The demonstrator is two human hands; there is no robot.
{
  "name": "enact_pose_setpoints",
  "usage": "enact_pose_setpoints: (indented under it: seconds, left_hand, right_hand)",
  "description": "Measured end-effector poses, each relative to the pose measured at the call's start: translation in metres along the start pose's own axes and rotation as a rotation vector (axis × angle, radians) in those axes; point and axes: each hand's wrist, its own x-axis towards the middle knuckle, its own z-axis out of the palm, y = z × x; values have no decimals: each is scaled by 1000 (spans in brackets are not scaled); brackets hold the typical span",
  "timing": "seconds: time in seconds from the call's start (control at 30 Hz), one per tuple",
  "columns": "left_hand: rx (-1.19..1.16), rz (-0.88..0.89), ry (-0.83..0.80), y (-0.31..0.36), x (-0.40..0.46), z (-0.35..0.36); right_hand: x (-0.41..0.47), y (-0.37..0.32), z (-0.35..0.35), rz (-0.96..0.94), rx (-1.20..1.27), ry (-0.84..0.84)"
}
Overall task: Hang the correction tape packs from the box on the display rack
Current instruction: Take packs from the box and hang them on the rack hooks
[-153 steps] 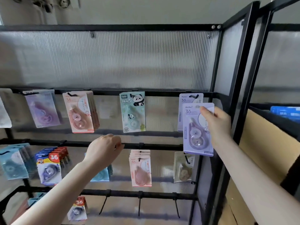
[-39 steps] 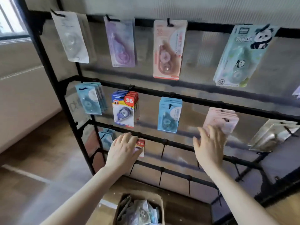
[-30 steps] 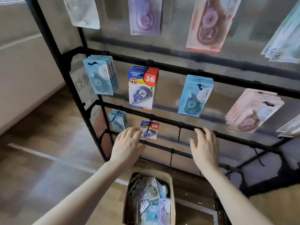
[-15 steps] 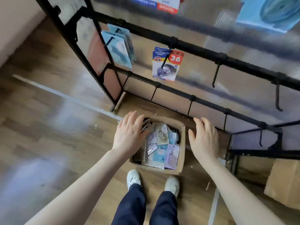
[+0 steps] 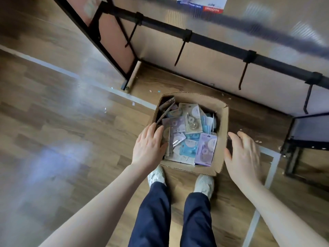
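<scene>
Cardboard box [image 5: 220, 139] of tape packs [image 5: 191, 138] now sits below both hands; a second ago they were up at the rack [image 5: 213, 40]. Left hand [image 5: 149, 148] reaches in, right hand [image 5: 243, 154] hovers beside, fingers loose, holding nothing: next pick starting

I see soft daylight glaring in pale bluish patches on the floor [image 5: 58, 154] at left, motion blur smearing the rack [image 5: 222, 43] rail and my right hand [image 5: 243, 155], and wide-angle bending toward the edges.
</scene>
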Motion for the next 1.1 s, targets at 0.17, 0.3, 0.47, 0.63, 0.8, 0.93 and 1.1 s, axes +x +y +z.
enact_pose_setpoints:
  seconds: [0.17, 0.3, 0.47, 0.63, 0.8, 0.93, 1.1]
  left_hand:
    - [-48, -44, -111, -4, 29, 53]
    - [-106, -135, -153, -4, 47, 96]
    - [-125, -205, -226, -17, 59, 144]
    - [-209, -316, -245, -27, 76, 187]
    - [-335, -476, -169, -32, 103, 219]
    - [-403, -645, -51, -39, 124, 232]
    - [-423, -703, -79, -40, 131, 235]
  right_hand:
    - [7, 9, 47, 5, 21, -41]
    - [15, 16, 82, -7, 15, -87]
    - [26, 23, 120, -8, 23, -161]
    - [39, 31, 152, -56, 19, -182]
    - [60, 38, 180, -103, 15, -153]
    - [80, 42, 193, -130, 4, -179]
    - [101, 44, 197, -144, -4, -214]
